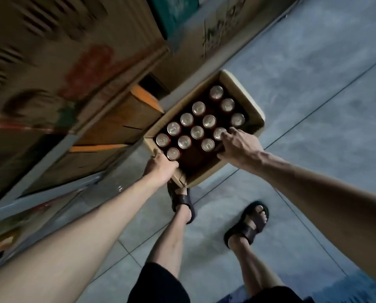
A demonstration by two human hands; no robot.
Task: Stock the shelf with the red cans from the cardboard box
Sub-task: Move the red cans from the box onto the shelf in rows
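Observation:
An open cardboard box (246,99) stands on the tiled floor beside the shelf. Several red cans (197,132) stand upright in it, silver tops showing; the near part of the box is bare. My left hand (159,166) grips the box's near left rim, next to a can (173,153) in the corner. My right hand (239,145) reaches into the box from the right, its fingertips touching the top of one can (218,132) by the right wall. Whether the fingers have closed around that can does not show.
A grey metal shelf (58,149) runs along the left, stacked with blurred cardboard cartons (117,123). More cartons (217,29) stand behind the box. My sandalled feet (248,224) are on the grey floor tiles, one right under the box's near corner.

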